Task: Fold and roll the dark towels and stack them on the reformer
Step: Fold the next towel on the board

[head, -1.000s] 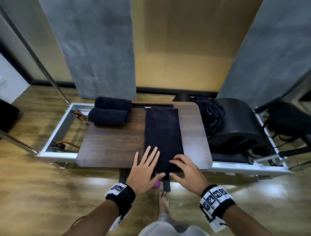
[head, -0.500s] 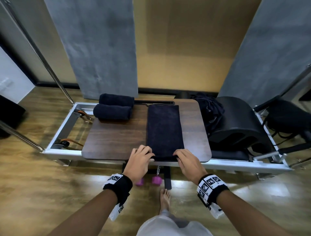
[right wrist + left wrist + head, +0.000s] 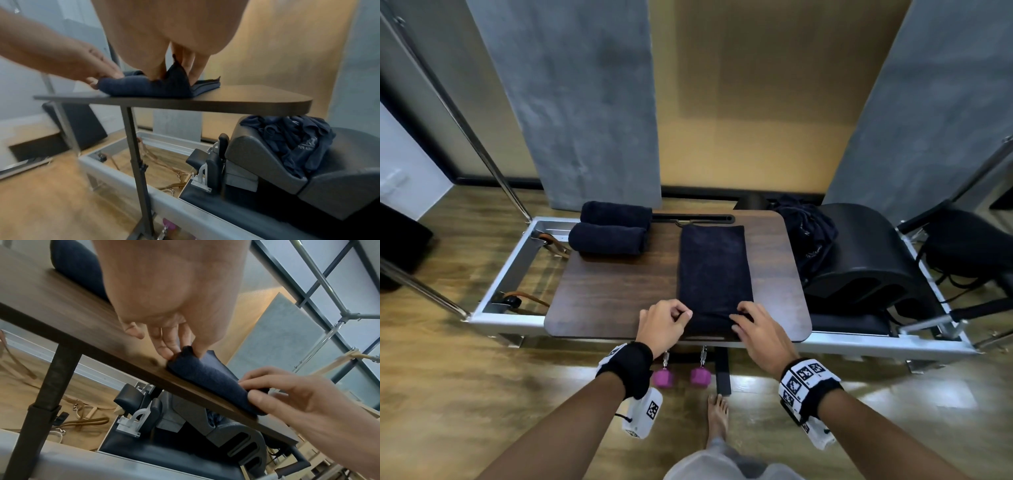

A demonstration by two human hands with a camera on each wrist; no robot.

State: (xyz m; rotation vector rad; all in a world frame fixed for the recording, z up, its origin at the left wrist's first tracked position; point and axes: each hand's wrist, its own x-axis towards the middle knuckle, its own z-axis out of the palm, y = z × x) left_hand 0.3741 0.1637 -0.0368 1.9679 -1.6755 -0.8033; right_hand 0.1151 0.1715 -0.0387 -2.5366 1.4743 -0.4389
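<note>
Reformer frame (image 3: 524,317) of silver metal running across beneath the grip and out past both wrists, set on wood flooring. Brown tabletop (image 3: 616,294) directly under both grips, on a dark post. Black arc barrel (image 3: 866,260) out past the right hand, with a crumpled dark cloth heap (image 3: 804,229) on its near shoulder. Folded dark towel (image 3: 714,274) lying flat as a long strip on the tabletop, stretching away from the grip; near end raised into a first small turn between the two hands. Two rolled towels (image 3: 609,228) well beyond the left hand, at the far corner of the tabletop, lying touching side by side. Right hand (image 3: 762,330) at the right corner of the near end, fingers curled and pinching the hem upward into a peak. Left hand (image 3: 662,323) at the left corner, fingertips (image 3: 164,352) bunched and pinching the rolled edge against the thumb. Two pink dumbbells (image 3: 681,377) on the floor below the grip, between the wrists.
</note>
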